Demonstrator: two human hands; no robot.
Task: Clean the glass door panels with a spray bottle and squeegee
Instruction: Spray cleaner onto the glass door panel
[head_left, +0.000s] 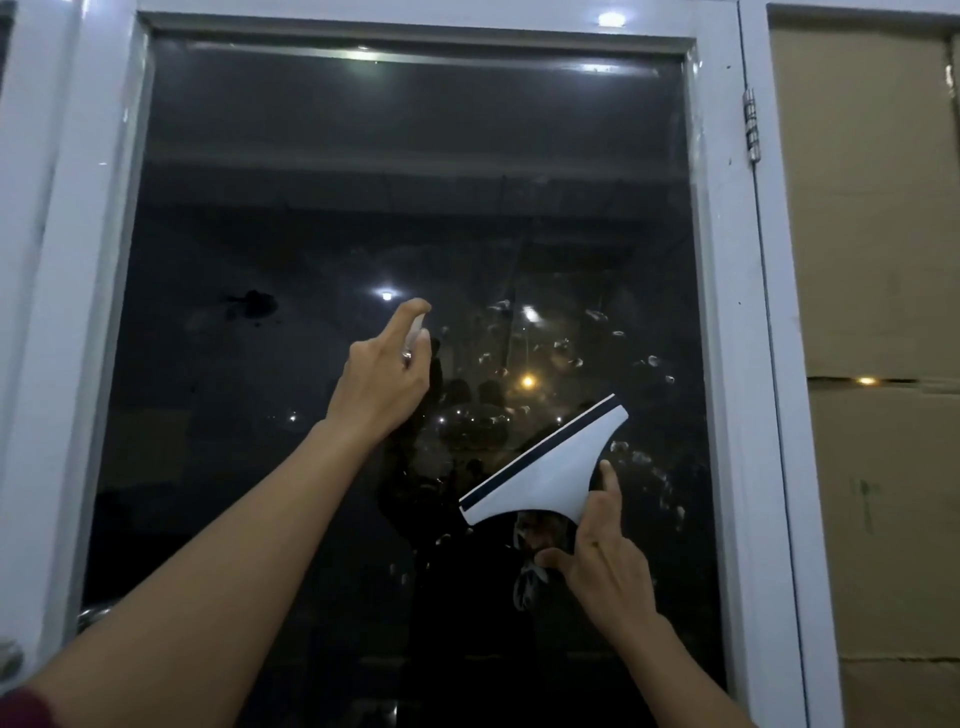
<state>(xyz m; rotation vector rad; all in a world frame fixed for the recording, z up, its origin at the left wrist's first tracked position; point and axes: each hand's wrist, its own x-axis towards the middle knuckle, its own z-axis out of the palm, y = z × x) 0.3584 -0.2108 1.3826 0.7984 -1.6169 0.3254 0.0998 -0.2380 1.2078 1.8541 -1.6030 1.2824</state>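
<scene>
A dark glass door panel (311, 182) in a white frame (727, 312) fills the view. My left hand (382, 382) is raised at the panel's middle, shut on a small clear spray bottle (414, 340), with the index finger on its top. The bottle is mostly hidden by the hand. My right hand (602, 561) grips a white squeegee (550, 467) with a dark rubber blade, tilted diagonally against the lower right of the glass. Droplets and smears (571, 353) dot the glass right of the bottle.
A metal hinge (749, 127) sits on the frame's upper right edge. Brown cardboard (878, 260) covers the neighbouring panel on the right. Another white frame post (47, 260) stands at the left. A dark smudge (254, 304) marks the glass left of my left hand.
</scene>
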